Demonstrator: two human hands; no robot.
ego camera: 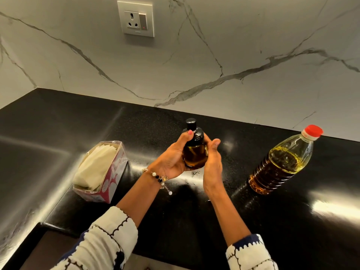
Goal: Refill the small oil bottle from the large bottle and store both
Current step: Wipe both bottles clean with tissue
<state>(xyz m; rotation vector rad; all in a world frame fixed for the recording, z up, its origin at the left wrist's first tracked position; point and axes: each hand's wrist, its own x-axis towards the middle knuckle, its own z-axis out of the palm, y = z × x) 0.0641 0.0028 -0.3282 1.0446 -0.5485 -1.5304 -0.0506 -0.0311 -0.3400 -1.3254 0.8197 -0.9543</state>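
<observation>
The small oil bottle [195, 153] is glass with a black pump top and holds amber oil. My left hand [171, 158] grips it from the left, thumb up on the black collar, lifted above the black counter [194, 211]. My right hand [212, 162] cups its right side with fingers loosely bent, touching the bottle. To the right stands the large plastic oil bottle [282, 162], red cap on, roughly two thirds full of yellow oil, upright on the counter and apart from both hands.
An open box of white tissues [101, 170] lies on the counter to the left of my hands. A marble wall with a socket and switch [136, 19] rises behind. The counter's front edge drops away at the lower left.
</observation>
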